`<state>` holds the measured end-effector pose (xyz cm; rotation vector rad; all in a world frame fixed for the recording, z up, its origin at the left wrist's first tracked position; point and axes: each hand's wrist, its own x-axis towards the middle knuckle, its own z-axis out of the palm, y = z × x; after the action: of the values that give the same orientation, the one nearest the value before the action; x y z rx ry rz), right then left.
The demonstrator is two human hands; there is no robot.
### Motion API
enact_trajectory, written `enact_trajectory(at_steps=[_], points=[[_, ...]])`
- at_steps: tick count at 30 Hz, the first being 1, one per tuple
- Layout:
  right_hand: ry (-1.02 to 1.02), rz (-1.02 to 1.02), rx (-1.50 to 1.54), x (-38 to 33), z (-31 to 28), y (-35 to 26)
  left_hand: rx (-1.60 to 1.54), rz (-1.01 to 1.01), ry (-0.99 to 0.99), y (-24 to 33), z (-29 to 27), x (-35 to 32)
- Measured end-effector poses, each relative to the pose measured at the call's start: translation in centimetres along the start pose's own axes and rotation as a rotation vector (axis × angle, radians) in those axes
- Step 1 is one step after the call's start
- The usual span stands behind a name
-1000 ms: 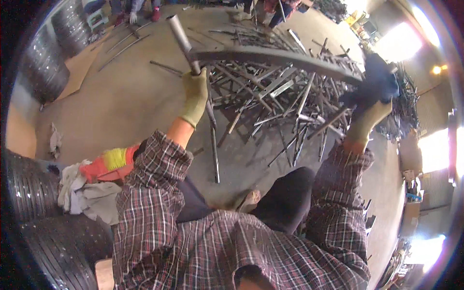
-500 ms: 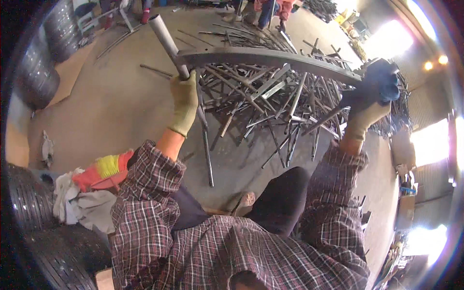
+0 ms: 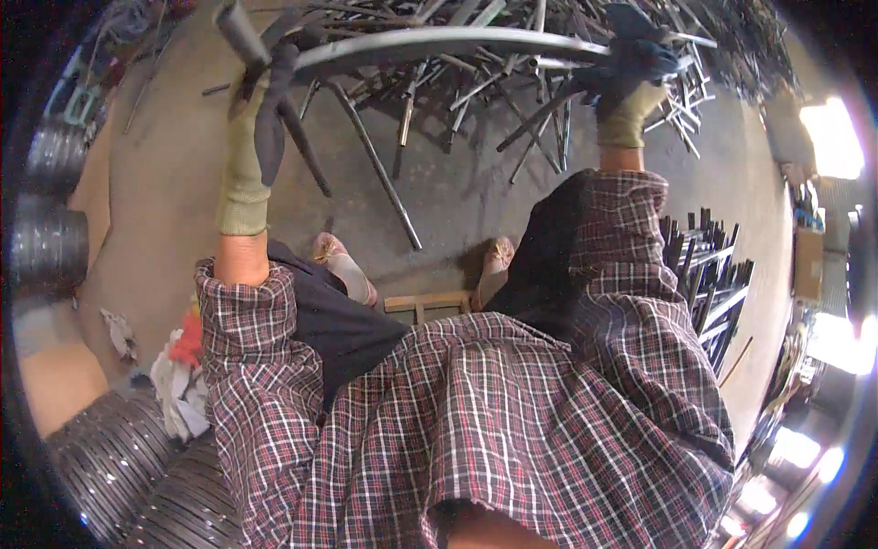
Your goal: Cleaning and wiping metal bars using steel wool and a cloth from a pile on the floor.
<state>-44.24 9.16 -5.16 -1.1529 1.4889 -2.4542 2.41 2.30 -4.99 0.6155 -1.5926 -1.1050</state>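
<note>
While both arms in plaid sleeves reach forward, the left hand (image 3: 261,110), in a tan glove with dark fingers, is closed around a short grey tube (image 3: 240,32), and the right hand (image 3: 631,73), in a tan and blue glove, grips the far end of a long curved metal bar (image 3: 439,41) spanning between the two hands. Beneath the bar, a tangled heap of metal rods (image 3: 476,101), too many to count, covers the concrete floor (image 3: 155,183). Two shoes (image 3: 343,265) flank a small wooden stool (image 3: 425,302). Dark wire coils (image 3: 46,247) sit at left, rags (image 3: 178,384) below them, and black bars (image 3: 709,274) stacked at right, beside a brown cardboard box (image 3: 807,261).
</note>
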Motion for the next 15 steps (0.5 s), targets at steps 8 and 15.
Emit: enact_trajectory(at_steps=[8,15], points=[[-0.183,0.379,-0.014,-10.1,-3.3,-0.5,-0.477,-0.221,0.286,-2.7,0.3,-0.2],[-0.336,0.097,-0.314,-10.1,-3.8,-3.0,-0.017,-0.202,0.355,-2.5,-2.6,0.4]])
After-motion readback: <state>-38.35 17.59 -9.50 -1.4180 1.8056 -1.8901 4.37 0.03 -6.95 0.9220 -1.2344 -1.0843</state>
